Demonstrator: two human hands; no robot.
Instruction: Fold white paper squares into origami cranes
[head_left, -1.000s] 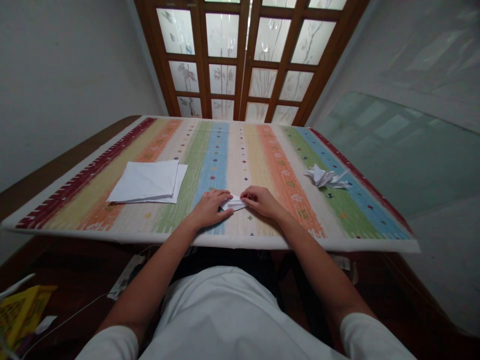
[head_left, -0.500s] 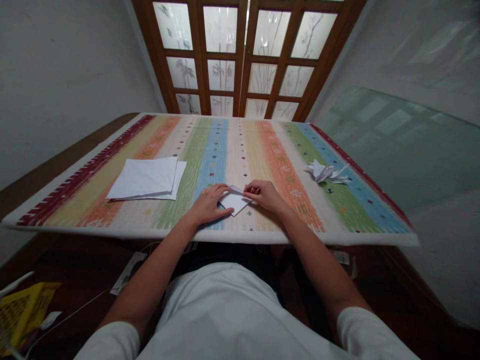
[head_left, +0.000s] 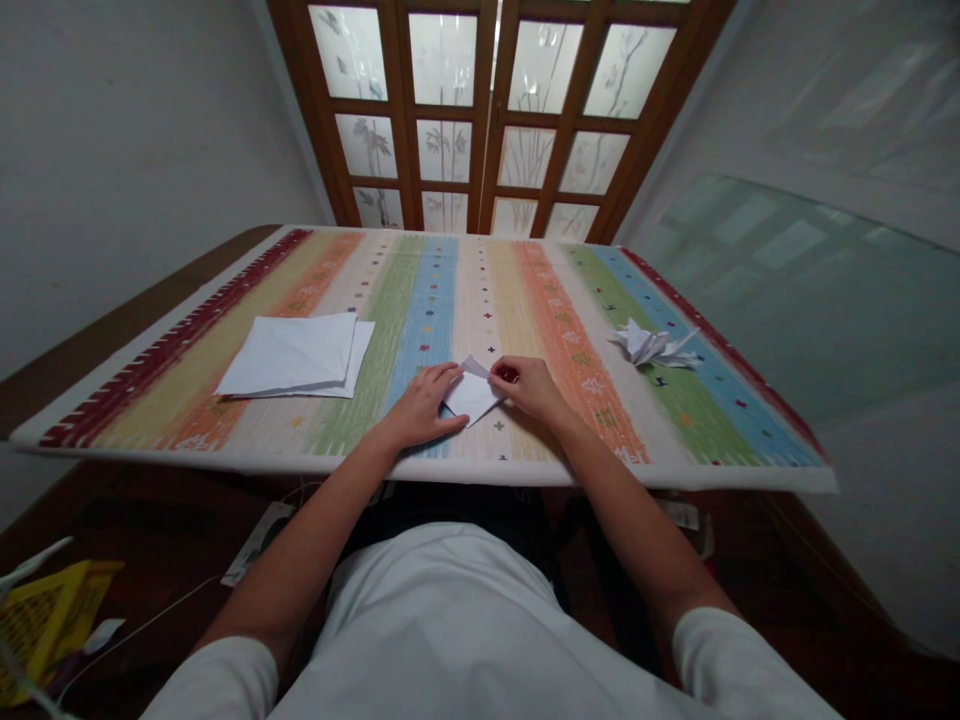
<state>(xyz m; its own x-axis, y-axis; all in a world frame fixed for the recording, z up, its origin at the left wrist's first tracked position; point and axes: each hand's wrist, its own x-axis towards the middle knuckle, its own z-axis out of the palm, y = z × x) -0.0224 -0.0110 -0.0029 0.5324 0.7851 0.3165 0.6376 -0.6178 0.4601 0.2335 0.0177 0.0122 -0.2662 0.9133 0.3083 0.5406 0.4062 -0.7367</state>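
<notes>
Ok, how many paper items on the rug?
3: a sheet stack at left, may hide more; a folded piece between left hand and right hand; a folded figure at right.

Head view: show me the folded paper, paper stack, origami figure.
Folded paper (head_left: 471, 394), head view, its centre.
Paper stack (head_left: 285, 354), head view, top sheet.
Origami figure (head_left: 641, 346), head view, its body.

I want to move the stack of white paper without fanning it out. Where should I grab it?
Pinch the near edge of the white paper stack, coming from the left with the left hand, thumb on top. It lies flat on the striped cloth, and a lower sheet juts out on the right, so gripping there might catch only that sheet.
</notes>
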